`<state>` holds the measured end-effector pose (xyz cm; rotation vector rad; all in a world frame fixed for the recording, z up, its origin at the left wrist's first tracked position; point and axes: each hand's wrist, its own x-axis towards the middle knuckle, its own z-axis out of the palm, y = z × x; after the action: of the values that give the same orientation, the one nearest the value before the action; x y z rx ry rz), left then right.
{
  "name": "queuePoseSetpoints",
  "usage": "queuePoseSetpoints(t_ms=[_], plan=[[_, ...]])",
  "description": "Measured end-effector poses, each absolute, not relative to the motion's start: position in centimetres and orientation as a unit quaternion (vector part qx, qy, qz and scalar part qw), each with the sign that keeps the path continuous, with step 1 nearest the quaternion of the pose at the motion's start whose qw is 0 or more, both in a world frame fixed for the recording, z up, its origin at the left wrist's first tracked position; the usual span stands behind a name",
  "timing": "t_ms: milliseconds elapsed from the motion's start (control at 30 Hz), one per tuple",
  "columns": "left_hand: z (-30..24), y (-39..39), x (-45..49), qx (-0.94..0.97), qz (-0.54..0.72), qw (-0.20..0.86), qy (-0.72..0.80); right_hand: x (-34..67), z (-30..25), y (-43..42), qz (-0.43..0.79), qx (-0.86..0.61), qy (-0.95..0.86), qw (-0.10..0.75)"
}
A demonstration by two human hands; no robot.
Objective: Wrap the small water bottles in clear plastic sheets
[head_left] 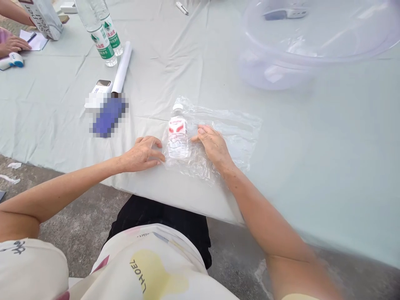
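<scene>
A small clear bottle (178,141) with a white cap and a red-and-white label lies on the table inside or under a crinkled clear plastic bag (233,137); which of the two I cannot tell. My left hand (143,154) is just left of the bottle, its fingers curved and apart at the film's left edge. On the other side, my right hand (214,143) rests over the plastic, its fingers reaching toward the bottle without touching it. The film spreads out to the right, beneath and beyond that hand.
A translucent purple basin (275,77) stands at the back right. Farther left are two large water bottles (104,48), a white roll (122,68), a pixelated blue item (109,118) and a white box (99,88). Another person's hand (14,43) lies by paper and a thermometer gun (12,61).
</scene>
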<state>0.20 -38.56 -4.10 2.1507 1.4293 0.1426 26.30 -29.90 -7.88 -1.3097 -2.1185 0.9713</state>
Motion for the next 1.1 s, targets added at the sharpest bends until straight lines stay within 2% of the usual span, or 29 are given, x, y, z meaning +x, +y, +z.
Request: queuePoseSetpoints(t_ms=[67,200,333,433,600,800,967,1100], plan=[[-3.6,-39.1,0.4,0.788,0.063,0.271,0.549,26.2,-7.9,-29.9,0.387,-0.497,-0.743,0.227],[-2.5,-39.3,1.4,0.715,0.111,0.239,0.648,26.1,-8.2,-29.8,0.381,-0.491,-0.752,0.218],[-1.6,-38.2,2.9,0.636,0.105,0.191,0.740,25.9,-8.8,-30.0,0.350,-0.491,-0.766,0.224],[-1.6,-37.2,4.3,0.591,0.136,0.201,0.769,25.7,-9.3,-30.5,0.301,-0.487,-0.786,0.234],[-2.6,-36.0,5.3,0.549,0.208,0.254,0.769,25.6,-9.6,-31.1,0.235,-0.472,-0.826,0.198],[-3.3,-35.2,1.9,0.419,0.395,0.379,0.725,25.8,-9.8,-31.0,0.196,-0.454,-0.852,0.174],[-1.1,-35.0,0.7,0.377,0.538,0.333,0.676,25.8,-10.1,-31.0,0.182,-0.444,-0.857,0.188],[-0.4,-35.1,3.3,0.457,0.522,0.356,0.625,25.8,-10.1,-31.0,0.178,-0.443,-0.859,0.184]])
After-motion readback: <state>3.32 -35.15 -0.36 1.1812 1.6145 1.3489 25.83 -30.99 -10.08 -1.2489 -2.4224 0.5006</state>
